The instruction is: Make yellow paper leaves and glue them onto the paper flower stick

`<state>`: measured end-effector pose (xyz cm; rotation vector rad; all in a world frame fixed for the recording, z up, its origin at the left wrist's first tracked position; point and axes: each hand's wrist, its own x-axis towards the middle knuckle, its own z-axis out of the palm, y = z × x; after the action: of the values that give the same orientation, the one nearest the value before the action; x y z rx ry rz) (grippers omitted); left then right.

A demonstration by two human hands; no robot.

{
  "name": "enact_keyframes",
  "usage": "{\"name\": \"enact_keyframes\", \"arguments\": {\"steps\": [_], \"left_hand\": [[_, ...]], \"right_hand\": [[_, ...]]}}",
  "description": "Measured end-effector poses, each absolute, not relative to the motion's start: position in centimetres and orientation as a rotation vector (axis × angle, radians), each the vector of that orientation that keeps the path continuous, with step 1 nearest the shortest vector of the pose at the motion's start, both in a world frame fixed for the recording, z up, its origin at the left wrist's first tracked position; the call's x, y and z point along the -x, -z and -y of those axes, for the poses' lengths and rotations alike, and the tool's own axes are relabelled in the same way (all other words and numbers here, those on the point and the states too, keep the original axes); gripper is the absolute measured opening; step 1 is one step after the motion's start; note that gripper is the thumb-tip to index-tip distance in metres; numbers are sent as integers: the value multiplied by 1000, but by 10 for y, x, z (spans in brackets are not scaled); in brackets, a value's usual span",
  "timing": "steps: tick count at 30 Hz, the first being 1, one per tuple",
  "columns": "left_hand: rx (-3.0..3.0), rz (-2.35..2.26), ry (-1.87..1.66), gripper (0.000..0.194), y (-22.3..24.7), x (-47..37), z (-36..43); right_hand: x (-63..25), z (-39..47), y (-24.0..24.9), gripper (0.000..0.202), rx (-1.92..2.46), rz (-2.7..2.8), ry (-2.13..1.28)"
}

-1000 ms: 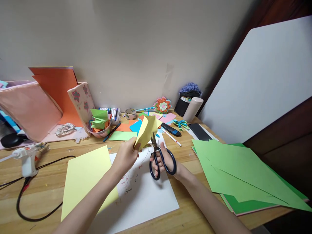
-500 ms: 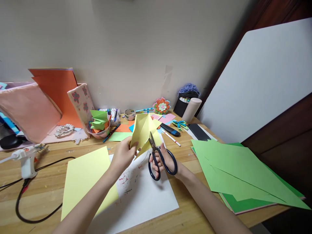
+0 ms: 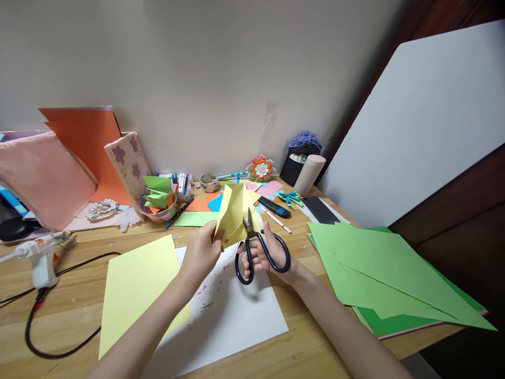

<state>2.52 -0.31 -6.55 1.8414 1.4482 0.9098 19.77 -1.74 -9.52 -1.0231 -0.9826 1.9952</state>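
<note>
- Left hand: its grip is closed around the lower left edge of a folded yellow paper, held up over the middle of the table.
- Right hand: its grip carries black-handled scissors by the loops, blades slightly parted against the paper's lower right side; whether they bite both layers cannot be told.
- Risk here: the paper seems held at one side only, so it could flex or its layers slide, making a cut ragged; the left fingers, near the blades, could be nicked if it swung.
- Beneath: a marked white sheet runs toward the table's near edge, a yellow sheet overlapping its left side. A dropped hand could shift either.
- Toward the left edge: a hot glue gun, whose looped cable a sleeve or arm might snag.
- Toward the right edge: green sheets, one corner overhanging, so a bump could tip them off.
</note>
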Motion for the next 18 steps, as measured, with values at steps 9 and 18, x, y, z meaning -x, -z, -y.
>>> {"name": "enact_keyframes", "arguments": {"steps": [9,18], "left_hand": [[-1897,-1423,-766,19,63,-26,5],[-1437,-1281,-755,17,55,-31,6]], "right_hand": [[-196,17,97,81,1225,1005,-1967],[-194,10,119,79,1168,1220,-1635]]}}
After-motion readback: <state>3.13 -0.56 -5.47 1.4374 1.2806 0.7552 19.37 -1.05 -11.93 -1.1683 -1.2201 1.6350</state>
